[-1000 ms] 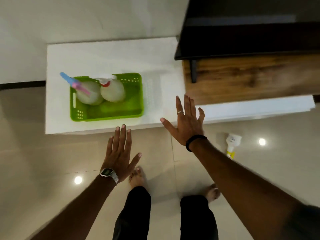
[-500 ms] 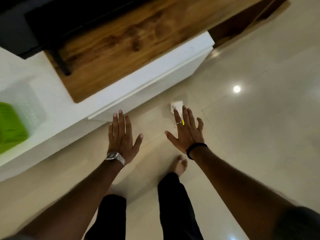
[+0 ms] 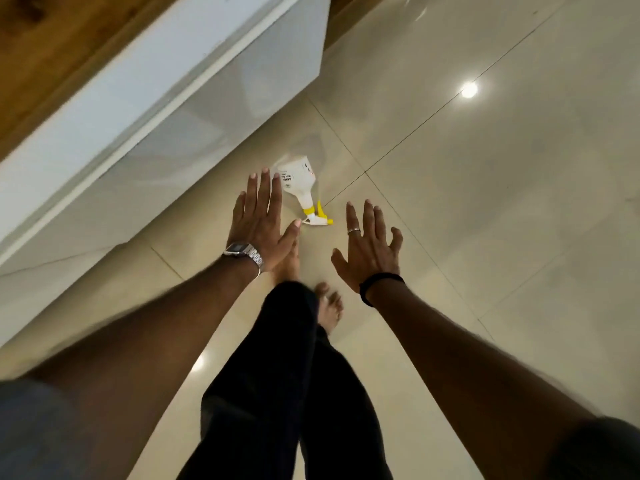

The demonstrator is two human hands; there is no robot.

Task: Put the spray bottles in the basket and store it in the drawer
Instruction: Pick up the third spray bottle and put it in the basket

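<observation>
A white spray bottle (image 3: 300,183) with a yellow trigger head lies on its side on the tiled floor, nozzle toward me. My left hand (image 3: 260,223) hovers just left of it, fingers spread, holding nothing; its fingertips overlap the bottle's base in the view. My right hand (image 3: 369,245) is held out to the right of the bottle, fingers apart and empty. The green basket is out of view.
A white glossy cabinet (image 3: 166,109) with a wooden top (image 3: 45,46) runs along the left. My legs in dark trousers (image 3: 284,375) and bare feet (image 3: 329,306) stand just behind the bottle. Pale floor tiles (image 3: 485,237) spread out to the right.
The view has swung right and down from the basket on the white cabinet to the floor. The spray bottle now lies between my two outstretched hands, closer than before.
</observation>
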